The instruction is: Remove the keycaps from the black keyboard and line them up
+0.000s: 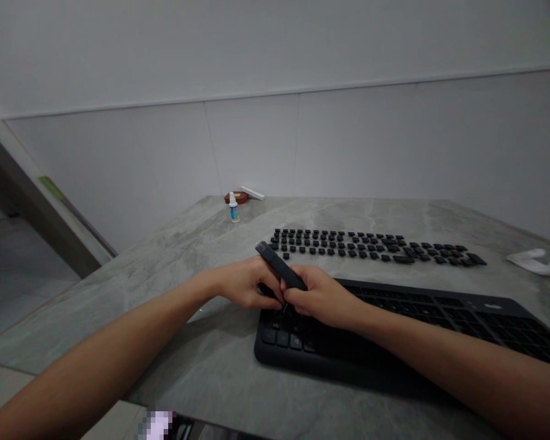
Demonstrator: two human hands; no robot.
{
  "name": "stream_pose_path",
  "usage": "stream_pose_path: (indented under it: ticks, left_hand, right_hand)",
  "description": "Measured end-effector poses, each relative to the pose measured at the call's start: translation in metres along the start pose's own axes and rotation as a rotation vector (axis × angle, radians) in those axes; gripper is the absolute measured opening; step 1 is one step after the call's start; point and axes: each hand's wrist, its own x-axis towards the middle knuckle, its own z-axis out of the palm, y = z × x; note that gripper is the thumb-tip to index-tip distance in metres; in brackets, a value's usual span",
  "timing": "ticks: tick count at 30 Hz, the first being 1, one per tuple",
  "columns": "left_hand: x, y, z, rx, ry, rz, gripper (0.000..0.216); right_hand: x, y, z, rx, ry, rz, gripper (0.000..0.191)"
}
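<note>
A black keyboard lies on the grey marbled table, many of its keys removed, with a few keycaps at its near left corner. My right hand is closed around a flat black stick-like tool, held slanting over the keyboard's left end; its exact kind does not show. Beside it, my left hand reaches in at the same left end, thumb and fingers pinched together close to the tool's lower part. What those fingers hold, if anything, is hidden. Behind the keyboard, loose black keycaps stand in several rows.
A small white and blue bottle stands at the back left, before a reddish-brown object and a white strip. A crumpled white item lies at the right. The wall rises behind the table.
</note>
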Motion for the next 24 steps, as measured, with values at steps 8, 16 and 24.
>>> stream_pose_path:
  ticks: [8,16,24]
  left_hand:
    - [-0.0003,-0.0008,-0.0032,-0.026,-0.055,-0.023,0.011]
    - [-0.0053,0.0008,-0.0076,-0.031,-0.142,-0.079,0.014]
    - [-0.0045,0.0071,-0.0053,-0.028,-0.162,-0.114,0.019]
  right_hand:
    - [0.0005,0.0032,0.0009,-0.005,0.008,-0.032,0.015]
    - [0.0016,0.0071,-0.0008,-0.363,0.113,-0.257,0.012]
    - [0.0005,0.0089,0.0002,-0.446,0.085,-0.276,0.011]
